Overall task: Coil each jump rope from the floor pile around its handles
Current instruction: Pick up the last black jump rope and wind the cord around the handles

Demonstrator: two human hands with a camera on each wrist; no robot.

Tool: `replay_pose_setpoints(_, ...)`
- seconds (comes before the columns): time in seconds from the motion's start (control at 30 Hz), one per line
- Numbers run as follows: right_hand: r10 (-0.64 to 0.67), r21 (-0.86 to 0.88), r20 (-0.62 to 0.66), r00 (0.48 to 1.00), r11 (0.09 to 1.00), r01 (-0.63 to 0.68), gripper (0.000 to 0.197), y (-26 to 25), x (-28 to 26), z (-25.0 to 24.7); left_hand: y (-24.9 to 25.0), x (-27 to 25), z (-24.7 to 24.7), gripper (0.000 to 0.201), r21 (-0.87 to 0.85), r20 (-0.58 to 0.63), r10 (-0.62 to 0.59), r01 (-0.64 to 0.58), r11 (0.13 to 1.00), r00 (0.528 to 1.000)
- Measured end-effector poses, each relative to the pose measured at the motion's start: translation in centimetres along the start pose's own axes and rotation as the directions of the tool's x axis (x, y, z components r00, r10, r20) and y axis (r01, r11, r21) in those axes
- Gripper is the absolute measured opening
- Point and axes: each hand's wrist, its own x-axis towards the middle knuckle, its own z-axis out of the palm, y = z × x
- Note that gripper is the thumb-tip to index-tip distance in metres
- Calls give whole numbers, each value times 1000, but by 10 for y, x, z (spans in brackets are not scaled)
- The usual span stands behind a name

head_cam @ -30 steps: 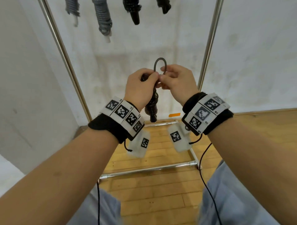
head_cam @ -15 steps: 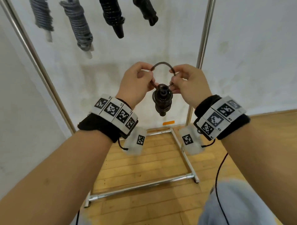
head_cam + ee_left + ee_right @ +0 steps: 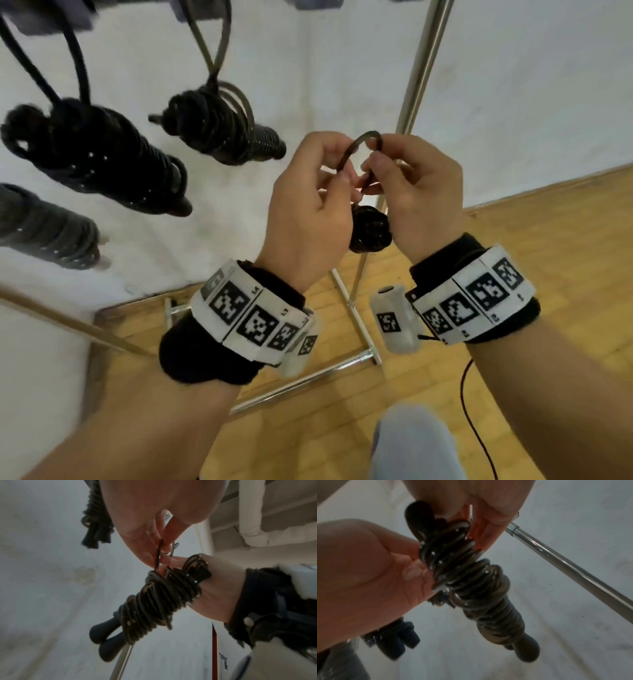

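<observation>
- Head view: the left hand and right hand each pinch one side of the rope loop in the air, near the rack's upright pole; the coiled jump rope hangs between the wrists, mostly hidden.
- Left wrist view alone shows both handles side by side, wrapped tightly.
- Only the head view shows other coiled ropes hanging from the rack.

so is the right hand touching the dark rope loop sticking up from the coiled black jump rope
Touching. The head view shows the right hand pinching the dark rope loop at its right end, fingertips closed on it with no gap.
</observation>
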Motion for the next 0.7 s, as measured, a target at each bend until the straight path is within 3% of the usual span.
replay_pose_setpoints(0.13, 129, -41, 5, 992, 991, -128, 17, -50, 20, -12, 51, 19, 0, 26, -4, -63, -104, 104, 995, 993)
replay_pose_setpoints(0.3, 171, -73, 37, 985, 983, -168, 22, -96, 42, -13, 93, 42, -7, 24, 76, -185, -151, 167, 983, 971)
replay_pose_setpoints(0.47, 248, -110, 85, 965, 965, -238, 16, -113, 63, -8, 114, 63, -15, 26, 145, -256, -233, 276, 950, 938)
replay_pose_setpoints(0.7, 377, -160, 150, 914, 921, -354, 18, -116, 84, 3, 115, 83, -19, 22, 169, -339, -401, 474, 864, 851)
